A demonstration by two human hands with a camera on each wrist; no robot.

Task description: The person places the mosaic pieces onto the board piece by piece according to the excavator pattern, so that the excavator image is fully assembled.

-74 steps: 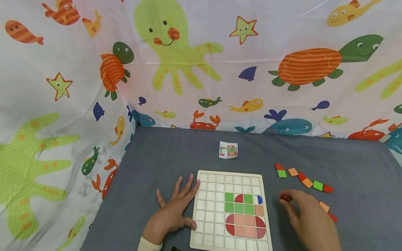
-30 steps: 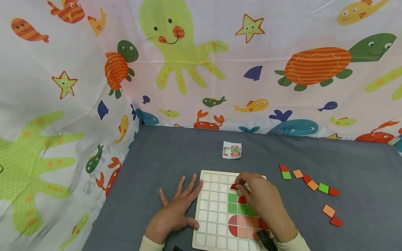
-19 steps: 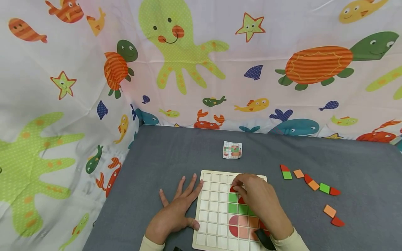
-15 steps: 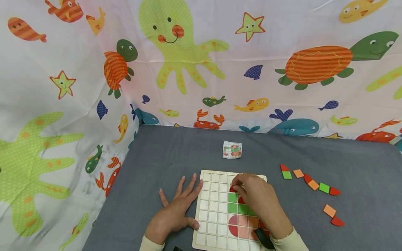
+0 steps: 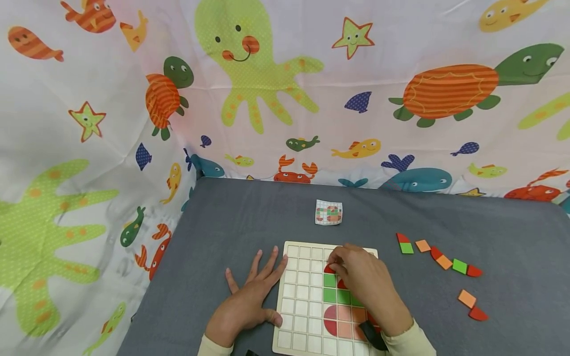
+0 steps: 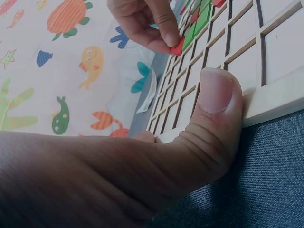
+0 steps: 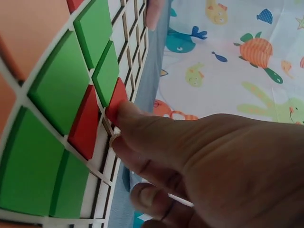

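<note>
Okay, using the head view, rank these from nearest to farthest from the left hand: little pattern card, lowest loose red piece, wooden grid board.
1. Wooden grid board: touching the left hand, on its right.
2. Pattern card: ahead, beyond the board's far edge.
3. Lowest loose red piece: far right, past the board.

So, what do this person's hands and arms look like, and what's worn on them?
The left hand and right hand are ungloved. The left sleeve and right sleeve are pale cream. A black object, perhaps the wrist camera, shows at the right sleeve's end.
</note>
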